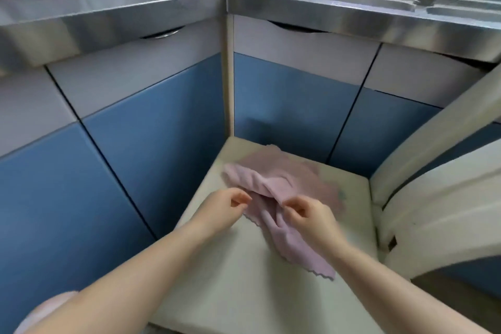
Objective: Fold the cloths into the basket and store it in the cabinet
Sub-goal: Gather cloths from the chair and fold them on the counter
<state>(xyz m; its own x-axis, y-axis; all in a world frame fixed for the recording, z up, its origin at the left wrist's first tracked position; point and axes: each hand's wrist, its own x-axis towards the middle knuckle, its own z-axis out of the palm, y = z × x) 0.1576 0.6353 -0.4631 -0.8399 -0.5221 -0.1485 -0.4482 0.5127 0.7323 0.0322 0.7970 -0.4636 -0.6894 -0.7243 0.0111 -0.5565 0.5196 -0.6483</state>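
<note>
Pink cloth (282, 198) lies crumpled on the chair seat (238, 279), long axis running far-left to near-right; left hand (225, 206) and right hand (306, 214) both pinch its folds.

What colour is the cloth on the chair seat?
Pale pink cloth with zigzag-cut edges, seen in the head view.

A single head-worn wide-angle view looks forward and steeply down, close above a chair seat (244, 274), facing a corner of cabinets (151, 122) under a counter (135, 0).
</note>
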